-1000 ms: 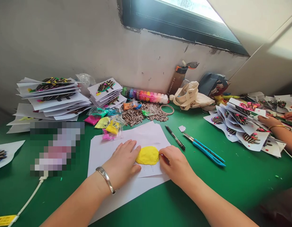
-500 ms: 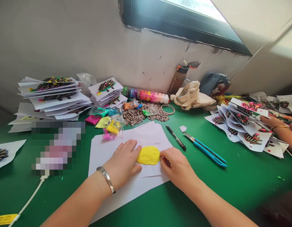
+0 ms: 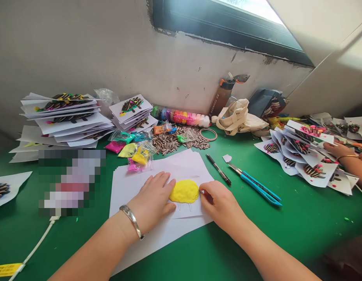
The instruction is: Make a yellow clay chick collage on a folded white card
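A flattened yellow clay oval (image 3: 184, 191) lies on white paper (image 3: 166, 238), with thin drawn legs showing below it. My left hand (image 3: 157, 197), a silver bracelet at its wrist, rests flat on the paper with fingers spread, its index finger and thumb beside the clay's left edge. On the clay's right edge, my right hand (image 3: 217, 201) pinches a small dark piece between thumb and index finger; it is mostly hidden, so I cannot tell what it is.
Bagged clay (image 3: 141, 156) and sunflower seeds (image 3: 166, 143) lie behind the paper. A pen (image 3: 218, 169) and blue cutter (image 3: 258, 187) are to the right. Stacks of decorated cards (image 3: 72, 125) stand at left. Another person's hand (image 3: 339, 150) touches cards (image 3: 300, 150) at far right.
My right hand has shifted very slightly, and a dark tip now shows between its fingertips. My left hand stays in place.
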A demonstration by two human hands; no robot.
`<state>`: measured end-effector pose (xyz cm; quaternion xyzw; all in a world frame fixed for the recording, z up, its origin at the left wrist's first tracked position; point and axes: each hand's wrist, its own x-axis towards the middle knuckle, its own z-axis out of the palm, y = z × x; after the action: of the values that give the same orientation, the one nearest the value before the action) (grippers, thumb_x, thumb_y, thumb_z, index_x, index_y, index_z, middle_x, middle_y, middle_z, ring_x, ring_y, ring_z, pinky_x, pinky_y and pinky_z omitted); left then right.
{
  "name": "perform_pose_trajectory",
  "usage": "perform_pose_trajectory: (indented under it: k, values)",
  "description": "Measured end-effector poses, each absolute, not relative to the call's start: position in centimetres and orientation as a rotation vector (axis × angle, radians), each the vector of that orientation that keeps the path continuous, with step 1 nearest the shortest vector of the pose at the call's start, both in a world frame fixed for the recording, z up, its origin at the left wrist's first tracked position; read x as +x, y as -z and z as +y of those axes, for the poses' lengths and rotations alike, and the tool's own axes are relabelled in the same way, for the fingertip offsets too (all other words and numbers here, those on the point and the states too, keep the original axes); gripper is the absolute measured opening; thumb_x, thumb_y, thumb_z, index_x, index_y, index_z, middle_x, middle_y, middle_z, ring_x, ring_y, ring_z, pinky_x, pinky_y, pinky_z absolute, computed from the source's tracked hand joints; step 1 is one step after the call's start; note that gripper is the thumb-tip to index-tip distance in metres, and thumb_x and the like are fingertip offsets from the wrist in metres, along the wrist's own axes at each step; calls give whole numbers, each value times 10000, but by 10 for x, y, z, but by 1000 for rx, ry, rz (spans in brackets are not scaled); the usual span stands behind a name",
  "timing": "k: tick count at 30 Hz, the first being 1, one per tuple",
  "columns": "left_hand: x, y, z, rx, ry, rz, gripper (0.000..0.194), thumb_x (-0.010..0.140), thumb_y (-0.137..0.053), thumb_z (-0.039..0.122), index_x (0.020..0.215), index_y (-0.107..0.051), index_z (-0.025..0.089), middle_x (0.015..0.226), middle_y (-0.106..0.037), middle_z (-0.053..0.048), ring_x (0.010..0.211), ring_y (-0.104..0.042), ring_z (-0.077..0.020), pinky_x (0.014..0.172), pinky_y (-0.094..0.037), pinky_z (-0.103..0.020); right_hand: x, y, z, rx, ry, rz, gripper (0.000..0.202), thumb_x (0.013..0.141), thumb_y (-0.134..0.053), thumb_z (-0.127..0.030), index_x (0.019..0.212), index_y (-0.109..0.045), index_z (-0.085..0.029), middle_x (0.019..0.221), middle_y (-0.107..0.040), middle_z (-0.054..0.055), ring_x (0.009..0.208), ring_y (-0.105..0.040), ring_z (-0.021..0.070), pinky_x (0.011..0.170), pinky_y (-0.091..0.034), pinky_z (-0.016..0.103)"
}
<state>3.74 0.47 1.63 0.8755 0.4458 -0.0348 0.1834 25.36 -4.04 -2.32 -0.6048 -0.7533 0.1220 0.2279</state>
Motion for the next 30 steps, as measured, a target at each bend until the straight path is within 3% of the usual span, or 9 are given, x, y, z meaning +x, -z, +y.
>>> perform_pose_trajectory:
  k: [11,30]
  values:
    - [36,-13,5,2466,42,1245,440,798,-523,250,1234,-487,200,1310,-438,-127,1228,-378,-309,1029,-322,-485,265,16,-38,-1575,-357,-2196,207,879,-426,-104,874,-601,-214,866,-570,56,778,-532,169,657,-456,282]
    - [37,-14,6,2479,60,1235,429,797,-539,248,1222,-496,206,1309,-441,-124,1258,-355,-309,1053,-287,-500,274,18,-31,-1301,-364,-2474,253,903,-399,-103,951,-622,-214,859,-586,48,803,-520,167,680,-419,272]
